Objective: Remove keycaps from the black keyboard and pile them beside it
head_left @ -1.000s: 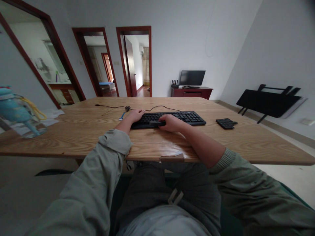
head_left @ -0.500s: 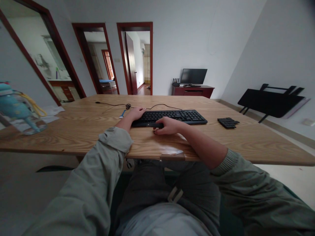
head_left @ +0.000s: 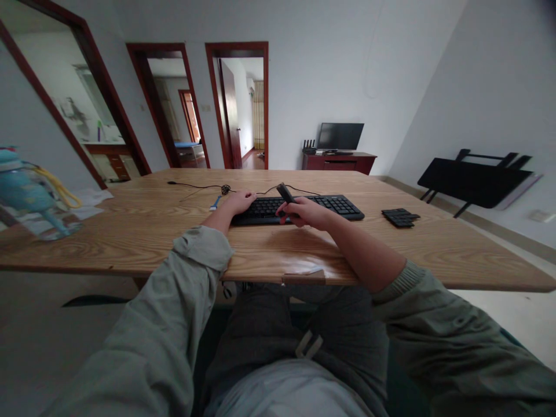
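Note:
A black computer keyboard (head_left: pixel 339 204) lies lengthwise in front of me on the wooden table. My left hand (head_left: pixel 241 202) is at its left end, fingers closed over the far corner. In my right hand (head_left: pixel 306 212) is a short black bar-shaped tool (head_left: pixel 285 193), gripped in closed fingers. Its upper end tilts up and to the left above the middle keys; the lower end is hidden by the fingers, so its exact kind does not show. Beside the left hand lies a small blue-and-white brush-like piece (head_left: pixel 215 202).
The keyboard's cable (head_left: pixel 195 185) runs behind it with a tied knot. Black flat pieces (head_left: pixel 398 217) lie together at the right. A blue bottle (head_left: pixel 21 188) and white paper (head_left: pixel 93 202) stand left. Beyond the wooden table (head_left: pixel 152 243) are a monitor (head_left: pixel 341 136) and a folded black table (head_left: pixel 473 182).
My right hand has lifted from the keyboard's near edge and turned the black tool from lying flat to tilted upward over the keys. The left hand stays in place.

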